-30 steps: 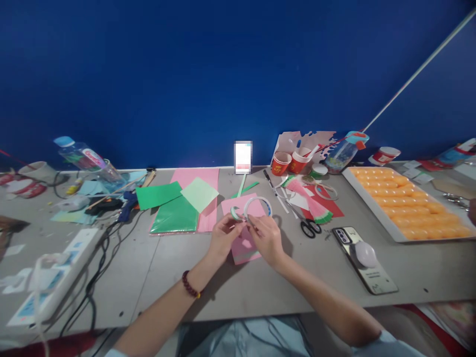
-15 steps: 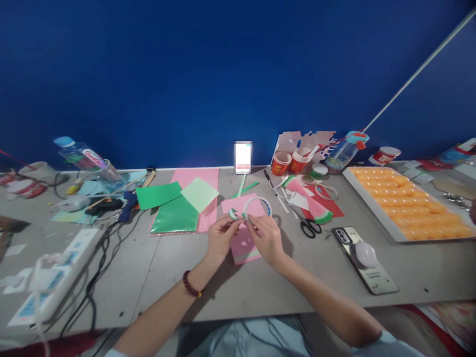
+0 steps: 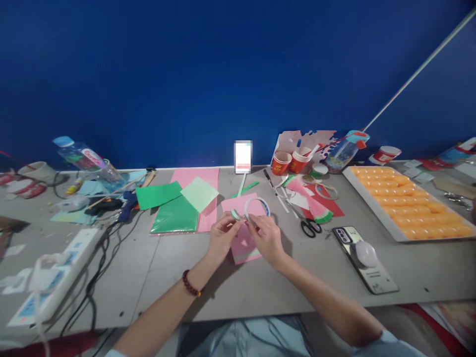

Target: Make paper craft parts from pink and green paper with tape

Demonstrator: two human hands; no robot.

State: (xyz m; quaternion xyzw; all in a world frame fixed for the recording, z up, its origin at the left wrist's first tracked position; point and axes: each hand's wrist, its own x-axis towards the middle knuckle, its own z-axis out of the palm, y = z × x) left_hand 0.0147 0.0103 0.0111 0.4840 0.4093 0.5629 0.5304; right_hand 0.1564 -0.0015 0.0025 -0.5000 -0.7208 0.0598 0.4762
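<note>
Tabletop (image 3: 178, 277) bearing craft clutter. Pink sheet (image 3: 245, 248) lying under both hands, likely central for easy reach. Right hand (image 3: 267, 238) sitting at sheet's 3 o'clock, left hand (image 3: 222, 235) at 9, each pinching tightly, fingertips nearly meeting. White ring (image 3: 265, 203) showing at 1 o'clock, right hand gripping its rim, presumably steadying it. Scissors (image 3: 311, 228) lying at 3, seemingly handy. Green-white curl (image 3: 235, 214) poking from left pinch, probably fingertip-held for control.

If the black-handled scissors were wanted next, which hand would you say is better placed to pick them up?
Right, I think: the right hand is nearer the scissors, which lie to its right; the left hand is farther across. The right hand appears to hold the white ring, though.
</note>
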